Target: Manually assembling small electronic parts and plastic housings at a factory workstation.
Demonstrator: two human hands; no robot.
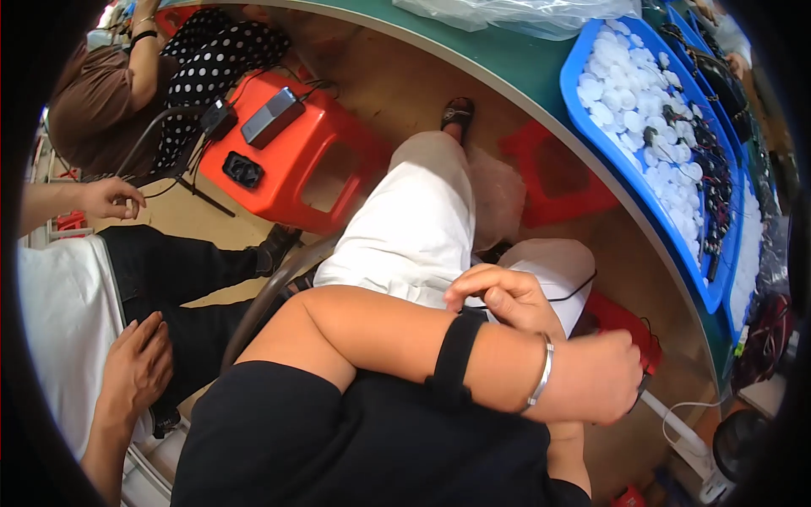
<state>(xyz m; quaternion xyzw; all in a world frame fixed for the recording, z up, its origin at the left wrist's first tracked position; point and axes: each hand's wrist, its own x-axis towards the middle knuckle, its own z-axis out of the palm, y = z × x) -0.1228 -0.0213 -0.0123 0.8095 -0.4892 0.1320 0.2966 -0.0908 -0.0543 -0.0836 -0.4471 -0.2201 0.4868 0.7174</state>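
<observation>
My arms are crossed over my lap, which is covered in white cloth [405, 228]. My left forearm, with a black band [456, 346] and a silver bangle [543, 372] on it, reaches across to the right. My left hand [604, 376] is closed in a fist beside my knee, and a small dark thing [642, 387] peeks out at its edge; whether the hand grips it is hidden. My right hand [498, 296] rests just above that forearm with its fingers curled and nothing seen in them. A thin black cable [574, 293] runs over the cloth next to it.
A green table edge [507, 68] curves across the right, bearing blue trays [583, 118] of white round parts and black cables. Red stools [296, 160] stand on the floor, one carrying black devices. Another person's hand [135, 363] rests at the left. A white power strip [693, 448] lies low right.
</observation>
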